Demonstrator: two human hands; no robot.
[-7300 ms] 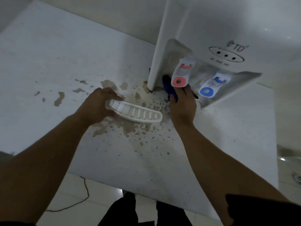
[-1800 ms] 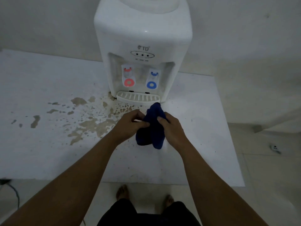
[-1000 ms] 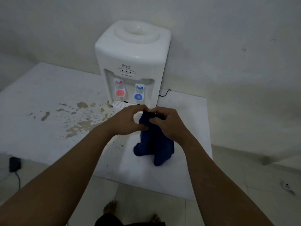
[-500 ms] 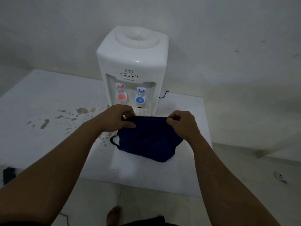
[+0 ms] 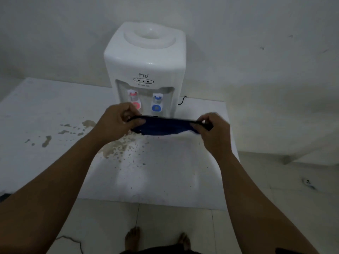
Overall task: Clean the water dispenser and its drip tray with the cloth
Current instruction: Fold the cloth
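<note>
- Since 0.5 s ago, the blue cloth (image 5: 161, 127) has gone from a hanging sheet to a thin, taut strip, and the hands have moved farther apart.
- Left hand (image 5: 117, 121) and right hand (image 5: 213, 127) each pinch 1 end, fingers clamped on it, in front of the water dispenser (image 5: 146, 70).
- The dispenser's front reads "TD".

We see the white dispenser (image 5: 146, 63) upright at upper centre, and below it the dark blue cloth (image 5: 163, 126) stretched flat, hiding the tray.
</note>
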